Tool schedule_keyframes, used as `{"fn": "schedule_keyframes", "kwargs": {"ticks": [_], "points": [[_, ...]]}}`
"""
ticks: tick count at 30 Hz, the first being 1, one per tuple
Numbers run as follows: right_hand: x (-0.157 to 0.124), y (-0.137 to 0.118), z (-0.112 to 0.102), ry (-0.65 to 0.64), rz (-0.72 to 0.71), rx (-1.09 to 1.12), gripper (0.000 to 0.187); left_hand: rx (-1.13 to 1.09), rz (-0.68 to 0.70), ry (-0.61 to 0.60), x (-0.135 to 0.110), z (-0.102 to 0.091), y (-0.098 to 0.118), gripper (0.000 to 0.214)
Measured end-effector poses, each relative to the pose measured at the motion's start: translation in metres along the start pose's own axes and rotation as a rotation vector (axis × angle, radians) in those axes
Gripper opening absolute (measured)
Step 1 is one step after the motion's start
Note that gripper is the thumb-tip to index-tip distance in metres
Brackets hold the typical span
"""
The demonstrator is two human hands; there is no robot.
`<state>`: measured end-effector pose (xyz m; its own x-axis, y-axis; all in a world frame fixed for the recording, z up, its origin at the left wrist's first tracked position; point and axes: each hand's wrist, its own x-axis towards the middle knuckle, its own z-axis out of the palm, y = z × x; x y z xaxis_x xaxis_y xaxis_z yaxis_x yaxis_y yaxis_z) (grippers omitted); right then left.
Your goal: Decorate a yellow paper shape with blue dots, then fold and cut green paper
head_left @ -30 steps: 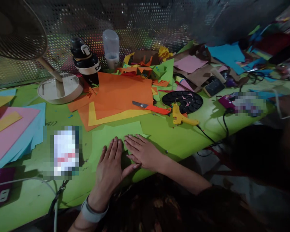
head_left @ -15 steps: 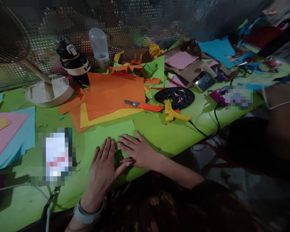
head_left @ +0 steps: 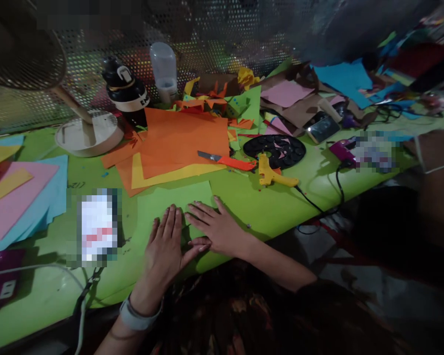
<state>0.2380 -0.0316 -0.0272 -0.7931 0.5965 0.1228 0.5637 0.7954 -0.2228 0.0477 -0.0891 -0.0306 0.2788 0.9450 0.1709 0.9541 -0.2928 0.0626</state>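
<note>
A green paper sheet (head_left: 159,202) lies flat on the green table (head_left: 266,207) in front of me. My left hand (head_left: 165,249) presses on its near part, fingers stretched out flat and together. My right hand (head_left: 214,228) lies flat beside it with fingers spread, pointing left across the sheet. The two thumbs nearly touch over the paper. Neither hand holds anything. A grey band sits on my left wrist.
Orange and yellow sheets (head_left: 181,143) lie beyond the green one, with an orange utility knife (head_left: 229,161) and a yellow glue gun (head_left: 272,175) to the right. A fan base (head_left: 89,133), dark bottle (head_left: 128,96) and clear cup (head_left: 165,69) stand behind. Pink and blue sheets (head_left: 18,197) lie left.
Both hands stay flat on the green sheet. The right hand has slid slightly along the paper; the view has swung left and back.
</note>
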Motion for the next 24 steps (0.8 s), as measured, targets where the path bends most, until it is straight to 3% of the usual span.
{"fn": "schedule_keyframes", "kwargs": {"ticks": [16, 24], "points": [[-0.002, -0.001, -0.004, -0.067, 0.009, -0.037, 0.071, -0.051, 0.030, 0.024, -0.010, 0.000, 0.003, 0.105], [-0.025, 0.022, -0.012, -0.074, 0.135, -0.087, 0.075, -0.055, 0.076, 0.038, -0.034, -0.008, -0.019, 0.109]]}}
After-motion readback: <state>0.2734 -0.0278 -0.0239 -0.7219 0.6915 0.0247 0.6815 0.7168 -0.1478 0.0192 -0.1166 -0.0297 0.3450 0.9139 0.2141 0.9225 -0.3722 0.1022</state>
